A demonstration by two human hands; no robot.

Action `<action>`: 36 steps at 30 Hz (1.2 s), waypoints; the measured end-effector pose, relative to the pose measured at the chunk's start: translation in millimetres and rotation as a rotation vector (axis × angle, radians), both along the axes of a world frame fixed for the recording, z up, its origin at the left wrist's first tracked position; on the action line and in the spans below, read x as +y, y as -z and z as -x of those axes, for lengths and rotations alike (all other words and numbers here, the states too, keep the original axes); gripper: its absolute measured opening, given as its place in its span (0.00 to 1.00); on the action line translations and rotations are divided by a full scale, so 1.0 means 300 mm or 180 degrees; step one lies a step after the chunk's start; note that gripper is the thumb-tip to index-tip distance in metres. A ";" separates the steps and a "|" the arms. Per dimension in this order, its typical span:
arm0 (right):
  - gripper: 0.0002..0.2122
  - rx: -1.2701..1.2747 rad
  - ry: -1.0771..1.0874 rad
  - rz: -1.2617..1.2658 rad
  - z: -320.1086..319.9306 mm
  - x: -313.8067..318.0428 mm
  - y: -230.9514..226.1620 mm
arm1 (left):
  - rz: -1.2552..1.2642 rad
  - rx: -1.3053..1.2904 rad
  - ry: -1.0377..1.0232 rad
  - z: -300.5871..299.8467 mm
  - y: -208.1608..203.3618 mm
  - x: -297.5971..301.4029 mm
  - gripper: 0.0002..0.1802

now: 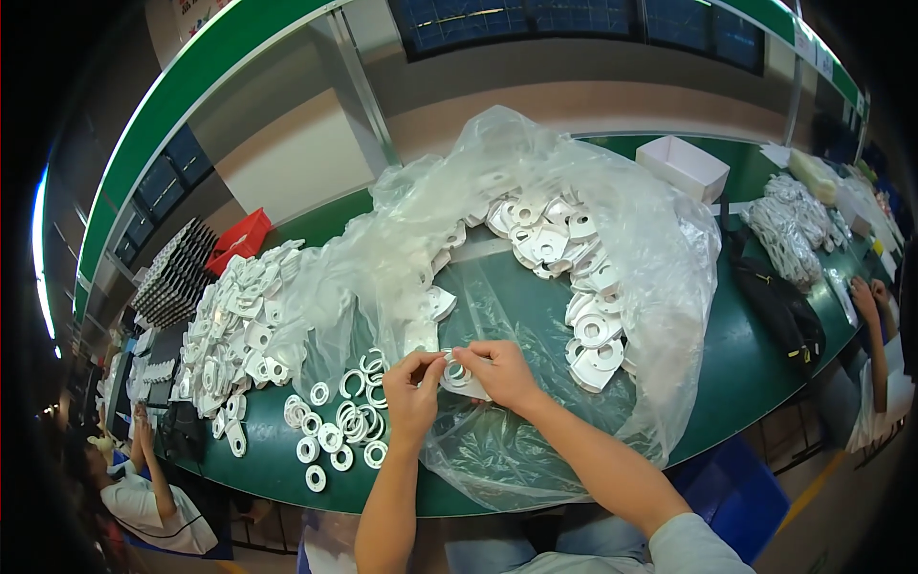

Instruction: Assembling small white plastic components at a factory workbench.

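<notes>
Over the clear plastic sheet, at the near middle of the bench, I hold a small white part with a round opening (470, 386) between both hands. My left hand (415, 394) pinches its left side with thumb and fingertips. From the right, my right hand (501, 371) grips the upper edge, fingers closed. Whether a separate ring sits in the opening, I cannot tell. Loose white rings (330, 437) lie to the left of my left hand, some of them open-sided. Beyond my hands, many flat white parts with round holes (547, 239) are heaped inside the crumpled clear plastic bag (669, 287).
A larger heap of white parts (244, 320) covers the left of the green table (755, 354). Behind it are a red bin (241, 236) and stacked dark trays (175, 273). A white box (682, 167) and a black bag (779, 301) stand right. People sit at both ends.
</notes>
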State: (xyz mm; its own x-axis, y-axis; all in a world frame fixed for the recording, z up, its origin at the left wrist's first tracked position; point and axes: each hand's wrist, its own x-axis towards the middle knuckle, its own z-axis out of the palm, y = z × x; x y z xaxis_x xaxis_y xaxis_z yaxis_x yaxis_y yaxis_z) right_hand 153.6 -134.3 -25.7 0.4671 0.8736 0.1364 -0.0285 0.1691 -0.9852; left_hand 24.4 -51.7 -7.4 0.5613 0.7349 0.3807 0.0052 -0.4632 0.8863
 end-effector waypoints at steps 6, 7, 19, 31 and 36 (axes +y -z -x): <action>0.17 0.0181 0.0042 -0.0040 0.009 0.018 0.024 | 0.0494 -0.0084 0.0197 -0.007 0.024 0.006 0.08; 0.17 0.0178 0.0054 -0.0040 0.002 0.021 0.036 | 0.0353 0.0127 0.0316 -0.013 -0.003 -0.018 0.12; 0.11 0.0360 -0.0439 -0.0094 -0.034 -0.005 0.025 | 0.0986 0.0039 0.0701 -0.001 -0.007 0.036 0.12; 0.13 0.0937 -0.0858 -0.0131 -0.037 0.005 0.004 | 0.0837 0.0223 -0.0215 0.208 -0.068 0.148 0.08; 0.10 0.1057 -0.0869 -0.0057 -0.037 0.015 0.038 | 0.0485 -0.0037 -0.1485 0.542 -0.214 0.400 0.11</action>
